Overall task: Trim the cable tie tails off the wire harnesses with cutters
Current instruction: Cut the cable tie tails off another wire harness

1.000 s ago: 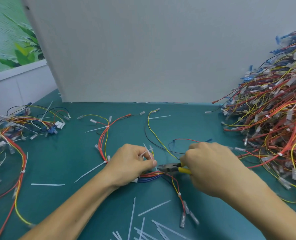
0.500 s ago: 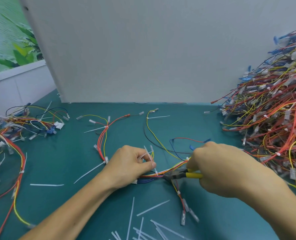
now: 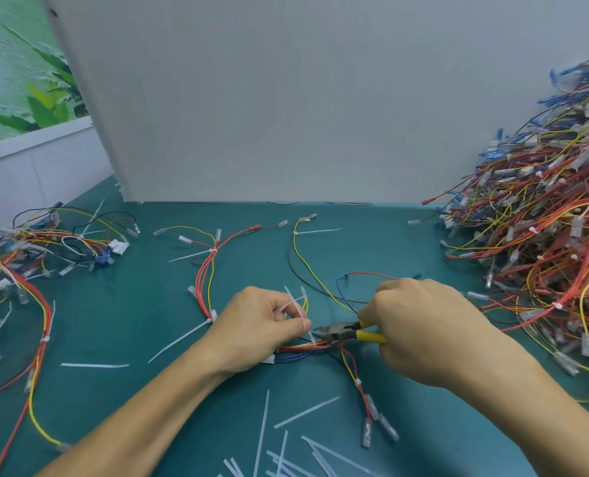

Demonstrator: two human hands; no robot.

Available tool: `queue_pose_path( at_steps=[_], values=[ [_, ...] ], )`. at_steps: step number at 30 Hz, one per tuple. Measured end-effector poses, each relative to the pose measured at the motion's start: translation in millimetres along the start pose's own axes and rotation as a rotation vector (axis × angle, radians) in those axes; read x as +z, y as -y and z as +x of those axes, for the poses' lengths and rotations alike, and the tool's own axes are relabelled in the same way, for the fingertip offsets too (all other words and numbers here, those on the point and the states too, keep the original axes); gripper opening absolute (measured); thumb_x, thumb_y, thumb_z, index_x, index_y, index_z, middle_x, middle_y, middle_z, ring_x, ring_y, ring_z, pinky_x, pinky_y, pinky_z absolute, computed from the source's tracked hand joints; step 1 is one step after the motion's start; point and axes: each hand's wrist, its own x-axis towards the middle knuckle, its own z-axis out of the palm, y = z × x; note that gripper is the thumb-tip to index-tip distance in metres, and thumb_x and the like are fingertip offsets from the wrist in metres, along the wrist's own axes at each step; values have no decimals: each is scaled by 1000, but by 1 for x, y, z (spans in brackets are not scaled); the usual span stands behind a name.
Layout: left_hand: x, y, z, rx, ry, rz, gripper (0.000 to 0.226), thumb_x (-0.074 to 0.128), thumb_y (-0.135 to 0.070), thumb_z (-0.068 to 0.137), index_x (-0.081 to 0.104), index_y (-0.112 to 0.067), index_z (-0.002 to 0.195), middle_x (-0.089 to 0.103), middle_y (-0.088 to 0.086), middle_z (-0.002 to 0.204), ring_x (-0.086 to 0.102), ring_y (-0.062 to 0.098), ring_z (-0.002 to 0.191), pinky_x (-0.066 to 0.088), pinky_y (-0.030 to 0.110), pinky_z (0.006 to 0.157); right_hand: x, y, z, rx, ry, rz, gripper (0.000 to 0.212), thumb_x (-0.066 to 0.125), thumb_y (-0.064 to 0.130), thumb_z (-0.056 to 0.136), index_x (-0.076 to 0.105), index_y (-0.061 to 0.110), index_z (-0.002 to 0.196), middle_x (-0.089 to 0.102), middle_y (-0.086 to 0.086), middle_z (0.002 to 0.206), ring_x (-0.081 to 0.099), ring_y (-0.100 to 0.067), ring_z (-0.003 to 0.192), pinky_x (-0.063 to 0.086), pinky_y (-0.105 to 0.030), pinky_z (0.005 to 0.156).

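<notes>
L hand point(image 3: 262, 325) curled mid-counter point(image 3: 148, 339), pinching the wire harness point(image 3: 306, 349), w/ white tie tails point(image 3: 291, 304) sticking up btwn its fingers. R hand point(image 3: 420, 325) wraps the yellow handles of the cutters point(image 3: 341, 332); jaws slightly apart, tips just beside L thumb, over the bundle. Harness lies on counter under both hands, terminals trailing toward near edge. Big harness pile point(image 3: 544, 253) far R, smaller tangle point(image 3: 28, 270) far L. Cut tails point(image 3: 286, 452) scattered at near edge.
</notes>
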Motion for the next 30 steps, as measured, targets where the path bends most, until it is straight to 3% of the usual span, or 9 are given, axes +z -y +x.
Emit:
queue_pose_path(
  at_steps=[4,10,14,18,23,30],
  values=[
    [0,1,0,1,0,-5,16,72,-24,82,68,-18,68,39,-9,39,37,11,44,35,28,57,3,2,0,-17,6,-16,18,52,21,85,63,25,100,57,1,99,57,-28,86,26,-28,57],
    [0,2,1,1,6,-9,16,73,-25,81,68,-20,66,38,-9,39,34,8,43,30,26,54,4,2,1,-10,34,29,21,51,16,85,63,23,101,56,-1,101,58,-29,91,34,-29,62],
    [0,3,1,9,11,-13,16,73,-24,81,68,-21,66,38,-9,39,35,7,42,30,25,53,3,0,2,-11,64,58,15,52,17,85,61,22,96,54,-2,98,54,-30,84,36,-29,62],
    [0,4,1,17,17,-24,15,73,-24,82,69,-19,68,37,-10,39,34,6,43,30,24,50,1,-2,3,-10,102,87,6,53,17,80,56,21,83,49,-1,81,52,-30,77,35,-28,56],
    [0,3,1,22,21,-10,14,72,-23,82,70,-19,69,38,-10,39,35,5,43,30,23,51,2,-5,3,-8,106,97,10,52,15,76,46,19,69,42,1,68,43,-23,60,24,-26,45],
    [0,0,0,18,22,14,14,72,-23,82,70,-18,69,36,-9,40,33,8,44,29,25,52,6,-6,4,-50,90,66,7,50,13,79,54,19,80,42,-1,72,47,-30,68,25,-25,46]
  ],
)
